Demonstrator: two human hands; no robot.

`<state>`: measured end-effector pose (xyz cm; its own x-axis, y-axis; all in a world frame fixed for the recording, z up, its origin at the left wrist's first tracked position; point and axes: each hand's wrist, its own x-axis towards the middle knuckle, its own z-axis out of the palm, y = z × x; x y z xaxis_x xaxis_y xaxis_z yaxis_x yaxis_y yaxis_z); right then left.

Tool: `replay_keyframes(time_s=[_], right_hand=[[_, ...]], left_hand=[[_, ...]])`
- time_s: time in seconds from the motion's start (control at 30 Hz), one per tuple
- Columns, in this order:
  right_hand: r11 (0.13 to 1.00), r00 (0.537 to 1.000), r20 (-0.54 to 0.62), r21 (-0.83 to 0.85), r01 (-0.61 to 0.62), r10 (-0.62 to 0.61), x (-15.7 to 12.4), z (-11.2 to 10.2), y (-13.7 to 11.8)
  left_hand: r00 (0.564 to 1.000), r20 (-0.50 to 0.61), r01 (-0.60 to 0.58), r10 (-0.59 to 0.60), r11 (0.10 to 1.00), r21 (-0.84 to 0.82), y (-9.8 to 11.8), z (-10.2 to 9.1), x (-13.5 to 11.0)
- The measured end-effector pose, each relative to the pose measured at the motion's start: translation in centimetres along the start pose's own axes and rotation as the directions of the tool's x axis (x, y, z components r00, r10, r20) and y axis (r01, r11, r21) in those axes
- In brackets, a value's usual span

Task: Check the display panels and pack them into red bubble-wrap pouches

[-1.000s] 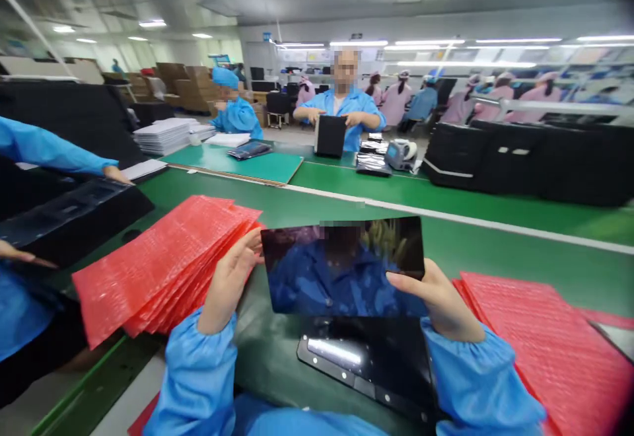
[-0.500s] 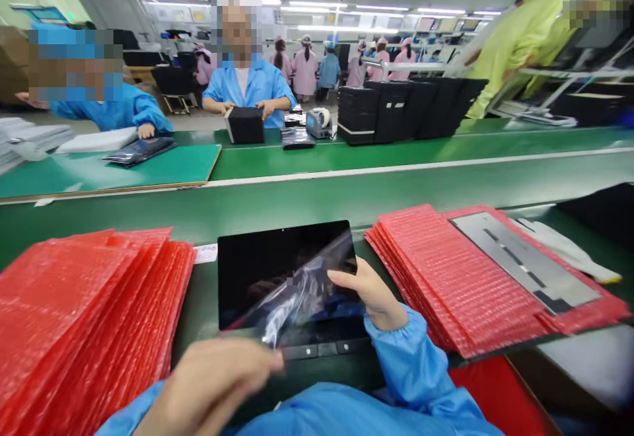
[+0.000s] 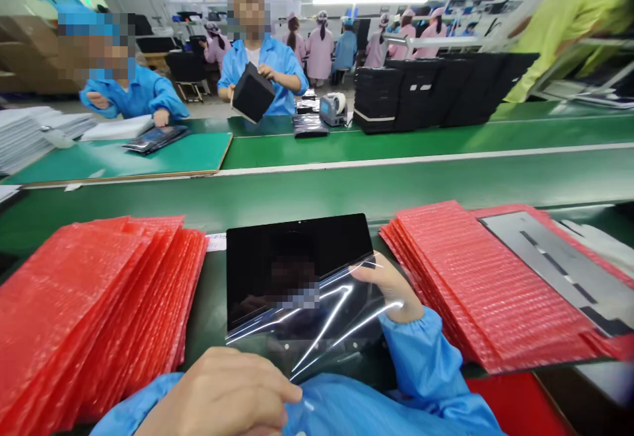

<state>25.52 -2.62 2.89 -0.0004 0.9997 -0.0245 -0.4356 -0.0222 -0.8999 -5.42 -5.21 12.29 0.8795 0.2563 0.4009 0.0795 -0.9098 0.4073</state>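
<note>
Since half a second ago, clear plastic film (image 3: 317,324) is peeled further off black glossy tablet (image 3: 297,267), pinched by left hand (image 3: 222,396); tablet edge gripped by right hand (image 3: 391,287).

The clear film (image 3: 321,327) now peels further off the black panel (image 3: 297,264); the left hand (image 3: 222,393) has drawn nearer the body.

Glossy black tablet (image 3: 297,261), clear film (image 3: 321,330) streaked with white glare across its lower half. Bright red bubble-textured bags on the left (image 3: 89,304) and a second red stack (image 3: 465,277) on the right, topped by a grey panel with black bars (image 3: 559,261). Deep green worktop (image 3: 347,191), white stripe along it. Sleeves light blue (image 3: 426,363).
</note>
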Motion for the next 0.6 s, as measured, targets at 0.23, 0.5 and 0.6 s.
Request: replay_keyframes(time_s=[0.23, 0.5, 0.6], right_hand=[[0.991, 0.993, 0.043, 0.069, -0.112, 0.110, 0.5, -1.0, -0.6], [0.993, 0.991, -0.050, 0.010, -0.121, 0.121, 0.4, -2.0, -0.5], [0.993, 0.992, -0.037, 0.011, -0.118, 0.118, 0.2, -1.9, -0.9]], left_hand=[[1.000, 0.016, -0.001, 0.003, 0.995, -0.095, 1.0, -0.2, 2.4], [0.999, 0.034, 0.024, -0.018, 0.978, -0.206, 1.0, 0.5, 3.2], [0.999, 0.037, 0.040, -0.032, 0.975, -0.218, 1.1, 0.7, 3.5]])
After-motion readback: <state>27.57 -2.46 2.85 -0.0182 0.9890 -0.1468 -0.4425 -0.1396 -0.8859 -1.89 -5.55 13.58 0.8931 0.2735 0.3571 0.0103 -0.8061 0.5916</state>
